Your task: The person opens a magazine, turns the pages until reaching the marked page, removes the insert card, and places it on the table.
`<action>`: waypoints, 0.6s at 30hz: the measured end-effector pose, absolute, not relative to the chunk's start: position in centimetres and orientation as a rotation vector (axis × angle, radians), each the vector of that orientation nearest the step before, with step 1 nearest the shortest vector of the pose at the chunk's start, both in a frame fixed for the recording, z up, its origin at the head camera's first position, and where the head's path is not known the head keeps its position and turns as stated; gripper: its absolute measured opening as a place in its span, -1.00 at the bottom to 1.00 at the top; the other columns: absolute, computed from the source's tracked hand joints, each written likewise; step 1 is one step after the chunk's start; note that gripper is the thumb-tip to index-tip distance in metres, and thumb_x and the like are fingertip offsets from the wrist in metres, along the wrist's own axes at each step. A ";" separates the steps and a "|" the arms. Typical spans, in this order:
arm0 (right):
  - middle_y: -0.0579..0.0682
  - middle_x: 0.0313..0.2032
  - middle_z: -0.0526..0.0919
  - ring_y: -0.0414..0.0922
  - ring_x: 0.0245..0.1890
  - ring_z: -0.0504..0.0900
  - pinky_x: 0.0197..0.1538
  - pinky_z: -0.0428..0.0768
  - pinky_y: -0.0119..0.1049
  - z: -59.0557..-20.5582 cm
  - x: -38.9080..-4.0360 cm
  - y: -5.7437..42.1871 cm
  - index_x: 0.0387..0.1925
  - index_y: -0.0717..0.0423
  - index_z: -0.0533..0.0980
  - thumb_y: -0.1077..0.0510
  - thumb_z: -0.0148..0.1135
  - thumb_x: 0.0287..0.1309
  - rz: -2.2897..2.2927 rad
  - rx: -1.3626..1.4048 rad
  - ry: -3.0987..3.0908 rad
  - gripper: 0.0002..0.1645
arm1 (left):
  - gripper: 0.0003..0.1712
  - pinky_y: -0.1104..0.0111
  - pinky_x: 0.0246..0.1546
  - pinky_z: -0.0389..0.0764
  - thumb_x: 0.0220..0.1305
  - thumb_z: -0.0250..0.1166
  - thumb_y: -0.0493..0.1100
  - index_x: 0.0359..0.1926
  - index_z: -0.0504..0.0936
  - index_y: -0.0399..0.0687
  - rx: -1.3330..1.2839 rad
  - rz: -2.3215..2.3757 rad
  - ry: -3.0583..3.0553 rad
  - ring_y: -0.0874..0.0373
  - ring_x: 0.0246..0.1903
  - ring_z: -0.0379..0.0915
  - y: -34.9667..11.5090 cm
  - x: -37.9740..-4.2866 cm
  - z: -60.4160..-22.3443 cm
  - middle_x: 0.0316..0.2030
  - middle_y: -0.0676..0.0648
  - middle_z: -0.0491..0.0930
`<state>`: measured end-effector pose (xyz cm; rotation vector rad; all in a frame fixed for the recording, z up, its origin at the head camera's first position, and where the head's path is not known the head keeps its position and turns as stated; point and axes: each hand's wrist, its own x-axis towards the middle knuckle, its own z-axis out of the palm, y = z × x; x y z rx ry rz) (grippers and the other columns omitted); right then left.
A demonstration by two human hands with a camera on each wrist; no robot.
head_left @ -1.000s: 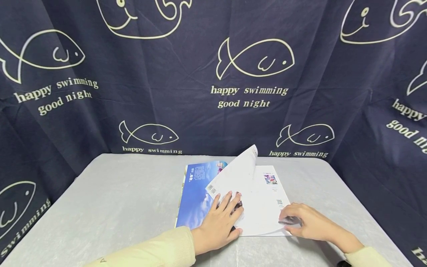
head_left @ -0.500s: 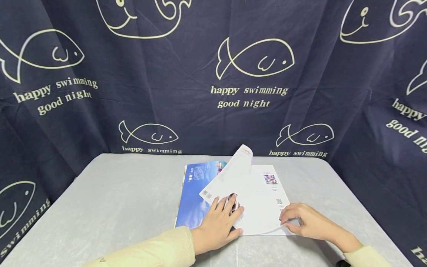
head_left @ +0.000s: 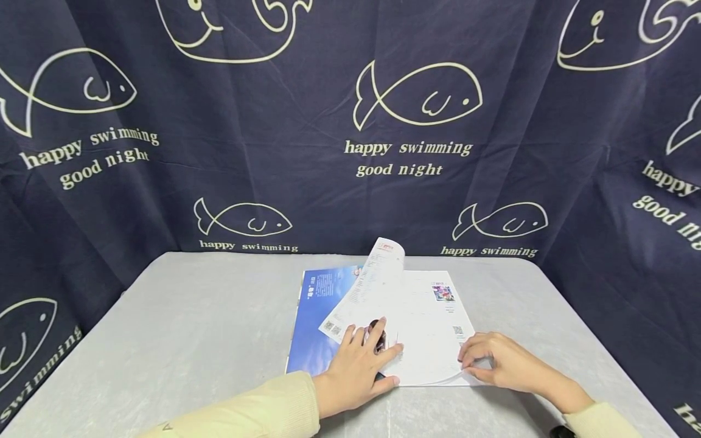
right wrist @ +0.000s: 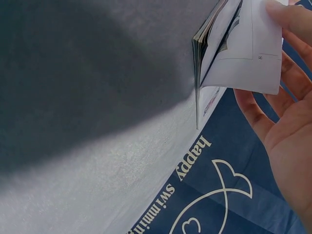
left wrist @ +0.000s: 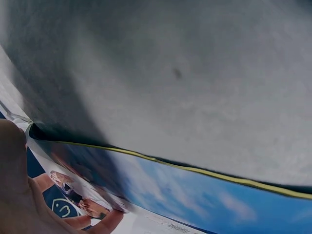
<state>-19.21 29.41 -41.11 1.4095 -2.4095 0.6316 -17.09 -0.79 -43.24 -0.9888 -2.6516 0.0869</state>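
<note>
An open magazine (head_left: 432,328) lies on the table, its left side a blue sky page (head_left: 312,334). A white page (head_left: 364,292) leans over to the left, its top end curling up. With fingers spread, my left hand (head_left: 353,377) rests on this page near the fold, beside a small photo of people. At the lower right corner, my right hand (head_left: 509,365) pinches a page between thumb and fingers. In the right wrist view that page corner (right wrist: 243,73) is lifted from the stack of pages beneath, with the thumb on its face.
The grey table (head_left: 208,328) spreads around the magazine on all sides. Dark blue curtains (head_left: 306,140) with fish drawings and lettering hang behind the table and at both sides. A black band (head_left: 563,432) shows at the right sleeve.
The white page has swung further left, its curled top shifting left over the sky page. My left hand's fingers have moved slightly left with it. The right hand keeps its pinch at the corner.
</note>
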 end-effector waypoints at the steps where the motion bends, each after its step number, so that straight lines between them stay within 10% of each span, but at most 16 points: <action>1: -0.30 -0.44 0.61 -0.37 -0.40 0.54 -0.23 0.39 -0.45 -41.1 -19.2 29.4 -0.56 -0.20 0.57 0.32 0.43 -0.39 0.634 1.405 -2.409 -0.65 | -0.37 0.03 0.10 0.24 0.21 -0.13 0.40 0.26 0.28 0.39 -0.987 0.093 -2.654 -0.07 0.01 0.36 -0.8 -17.1 -43.2 0.31 -0.20 0.15; 18: -0.29 -0.43 0.61 -0.36 -0.39 0.53 -0.25 0.37 -0.43 -41.6 -19.2 29.5 -0.60 -0.25 0.47 0.17 0.48 -0.34 0.689 1.362 -2.433 -0.67 | -0.30 0.02 0.14 0.24 0.18 -0.12 0.43 0.20 0.31 0.16 -0.995 0.100 -2.638 -0.11 0.21 0.19 -0.9 -17.2 -43.3 0.31 -0.19 0.14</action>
